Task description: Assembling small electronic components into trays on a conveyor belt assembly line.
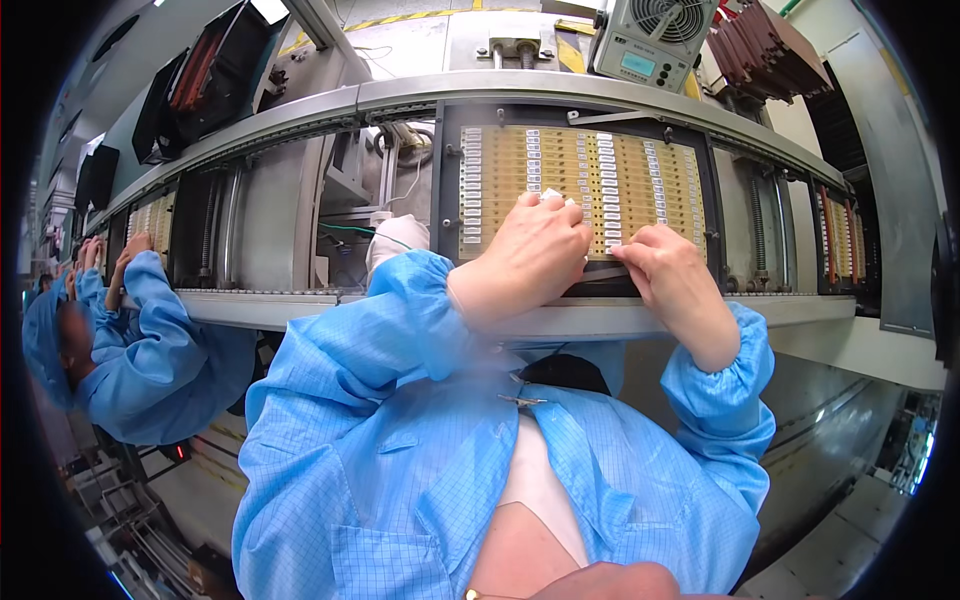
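A tan circuit board panel lies in a black frame on the conveyor in front of me. Columns of small white rectangular components run down it. Over the middle of the panel my left hand is closed, fingers curled around several small white components that peek out above the knuckles. My right hand pinches thumb and forefinger together at the lower end of a white column. A small white component shows at those fingertips, touching or just over the panel.
Metal conveyor rails pass beyond and in front of the panel. A fan unit with a small screen stands behind the far rail. Leftward, a co-worker in a blue smock handles another panel. More panels stand at right.
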`<state>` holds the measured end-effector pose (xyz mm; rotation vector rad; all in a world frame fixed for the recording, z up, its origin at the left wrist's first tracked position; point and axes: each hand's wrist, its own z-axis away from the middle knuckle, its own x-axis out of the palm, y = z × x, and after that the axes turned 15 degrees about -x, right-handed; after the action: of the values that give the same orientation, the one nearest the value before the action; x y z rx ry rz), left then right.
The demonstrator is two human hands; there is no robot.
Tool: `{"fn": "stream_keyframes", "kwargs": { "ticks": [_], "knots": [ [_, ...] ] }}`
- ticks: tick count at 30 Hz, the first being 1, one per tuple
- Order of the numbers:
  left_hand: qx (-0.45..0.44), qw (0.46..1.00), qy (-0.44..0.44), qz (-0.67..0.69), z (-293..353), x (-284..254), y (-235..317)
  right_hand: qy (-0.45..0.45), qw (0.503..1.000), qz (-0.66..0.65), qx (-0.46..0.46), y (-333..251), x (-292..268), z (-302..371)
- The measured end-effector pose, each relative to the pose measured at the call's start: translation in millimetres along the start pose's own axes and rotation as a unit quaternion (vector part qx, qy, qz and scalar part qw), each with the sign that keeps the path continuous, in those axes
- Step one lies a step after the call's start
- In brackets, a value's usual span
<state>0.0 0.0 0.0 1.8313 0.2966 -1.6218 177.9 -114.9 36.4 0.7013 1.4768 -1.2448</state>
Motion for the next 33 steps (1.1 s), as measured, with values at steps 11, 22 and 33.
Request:
{"fn": "stream_keyframes", "kwargs": {
  "ticks": [11, 22, 33],
  "knots": [
    [-0.112, 0.833, -0.167, 0.515, 12.1, -45.7, -91.7, 0.16, 0.974, 0.154, -0.047, -29.8, 7.2, -14.1],
    [-0.211, 0.72, -0.178, 0.637, 73.6, -75.4, -108.8, 0.25, 0.961, -0.032, -0.115, -30.1, 32.3, -52.7],
    [-0.187, 0.877, -0.017, 0.442, 99.0, -53.7, -104.3, 0.312, 0.927, -0.21, 0.008, -39.0, 33.3, -71.1]
  ]
}}
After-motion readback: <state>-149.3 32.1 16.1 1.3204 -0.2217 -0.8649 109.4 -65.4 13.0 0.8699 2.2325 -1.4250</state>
